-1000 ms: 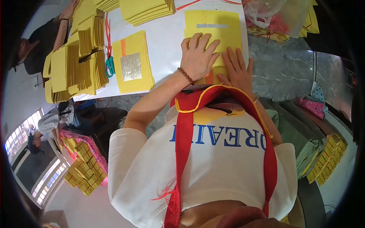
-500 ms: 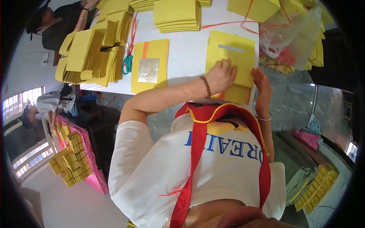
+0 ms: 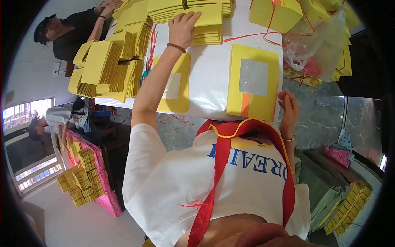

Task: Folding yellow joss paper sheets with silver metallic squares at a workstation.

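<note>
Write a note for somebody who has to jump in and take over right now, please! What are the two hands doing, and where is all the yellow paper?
Left hand: stretched out, fingers flat on the far stack of yellow paper sheets; no closed grip visible.
Right hand: open, at the near right edge of the yellow paper sheet with a silver foil square and orange stripe.
A second foil-square yellow sheet lies under the left forearm on the white table.
Done: folded yellow bundles are piled at the left.
Left: the far stack looks unworked.
</note>
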The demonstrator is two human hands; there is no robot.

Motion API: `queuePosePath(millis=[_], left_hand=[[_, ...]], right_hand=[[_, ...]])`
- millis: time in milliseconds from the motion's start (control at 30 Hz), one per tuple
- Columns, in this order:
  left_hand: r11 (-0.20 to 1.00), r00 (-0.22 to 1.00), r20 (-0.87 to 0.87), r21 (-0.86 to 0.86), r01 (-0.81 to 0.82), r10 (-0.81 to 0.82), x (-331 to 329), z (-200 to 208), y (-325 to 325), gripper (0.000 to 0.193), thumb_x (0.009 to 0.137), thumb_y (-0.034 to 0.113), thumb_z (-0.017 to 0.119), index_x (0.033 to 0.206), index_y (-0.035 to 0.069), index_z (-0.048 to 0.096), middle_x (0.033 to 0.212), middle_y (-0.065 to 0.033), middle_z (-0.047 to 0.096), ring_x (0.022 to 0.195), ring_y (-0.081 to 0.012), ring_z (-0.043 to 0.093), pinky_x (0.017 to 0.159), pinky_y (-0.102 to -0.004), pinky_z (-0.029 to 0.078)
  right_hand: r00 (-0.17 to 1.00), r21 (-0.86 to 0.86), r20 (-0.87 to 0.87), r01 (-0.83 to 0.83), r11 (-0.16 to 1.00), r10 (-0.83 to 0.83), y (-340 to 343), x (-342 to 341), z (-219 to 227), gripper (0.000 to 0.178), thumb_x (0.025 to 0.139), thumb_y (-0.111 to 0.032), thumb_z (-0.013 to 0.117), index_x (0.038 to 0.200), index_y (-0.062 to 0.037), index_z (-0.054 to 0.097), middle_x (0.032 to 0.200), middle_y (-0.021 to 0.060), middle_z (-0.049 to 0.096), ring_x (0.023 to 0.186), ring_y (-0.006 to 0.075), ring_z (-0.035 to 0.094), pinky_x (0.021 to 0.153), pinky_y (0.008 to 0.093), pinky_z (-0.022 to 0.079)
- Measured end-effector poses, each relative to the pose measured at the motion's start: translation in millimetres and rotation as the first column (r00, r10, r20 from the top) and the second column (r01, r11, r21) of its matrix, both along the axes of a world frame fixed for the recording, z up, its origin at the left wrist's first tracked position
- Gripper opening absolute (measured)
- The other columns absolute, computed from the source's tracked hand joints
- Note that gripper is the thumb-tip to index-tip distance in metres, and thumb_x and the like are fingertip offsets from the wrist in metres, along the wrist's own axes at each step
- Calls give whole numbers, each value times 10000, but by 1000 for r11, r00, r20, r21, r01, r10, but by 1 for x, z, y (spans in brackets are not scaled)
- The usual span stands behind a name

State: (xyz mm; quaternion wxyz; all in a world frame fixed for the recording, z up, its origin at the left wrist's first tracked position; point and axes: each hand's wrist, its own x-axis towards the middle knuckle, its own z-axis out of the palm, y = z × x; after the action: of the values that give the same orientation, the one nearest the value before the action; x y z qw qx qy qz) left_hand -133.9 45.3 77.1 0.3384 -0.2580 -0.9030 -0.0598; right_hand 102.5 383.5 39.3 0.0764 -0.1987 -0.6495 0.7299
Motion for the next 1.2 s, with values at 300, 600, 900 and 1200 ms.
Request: queuePosePath(millis=[300, 600, 900, 1200], left_hand=[[999, 949, 316, -48, 12, 4, -37, -44, -19, 447, 760, 119, 609, 1182, 245, 536, 1084, 2, 595, 1005, -236, 523, 795, -412, 396], [950, 836, 523, -311, 5, 167, -32, -65, -20, 631, 755, 109, 585, 1333, 260, 381, 1344, -44, 408, 1190, -277, 398, 958, -438, 344], [974, 812, 572, -225, 22, 114, -33, -64, -25, 766, 712, 228, 632, 1385, 229, 266, 1399, -96, 305, 1268, -319, 290, 1025, -459, 259], [982, 796, 599, -187, 26, 92, -32, -43, -23, 796, 671, 258, 653, 1375, 281, 283, 1398, -95, 320, 1263, -345, 301, 1029, -475, 247]], right_hand=[[999, 74, -16, -27, 997, 28, -5, 1, -7, 231, 917, -155, 510, 1106, -47, 585, 1003, 47, 635, 934, 111, 567, 802, 255, 422], [999, 69, -30, -43, 997, 46, -8, 0, -16, 232, 912, -137, 516, 1093, -6, 576, 1006, 49, 614, 907, 101, 542, 795, 232, 418], [996, 186, -36, -78, 980, 86, -11, 3, -16, 211, 902, -136, 531, 1060, -10, 591, 1026, 45, 610, 921, 107, 541, 811, 247, 424], [979, 576, -150, -26, 817, 137, -19, 5, -1, 205, 839, -110, 574, 1035, -58, 602, 1074, 85, 587, 1108, 248, 477, 957, 341, 344]])
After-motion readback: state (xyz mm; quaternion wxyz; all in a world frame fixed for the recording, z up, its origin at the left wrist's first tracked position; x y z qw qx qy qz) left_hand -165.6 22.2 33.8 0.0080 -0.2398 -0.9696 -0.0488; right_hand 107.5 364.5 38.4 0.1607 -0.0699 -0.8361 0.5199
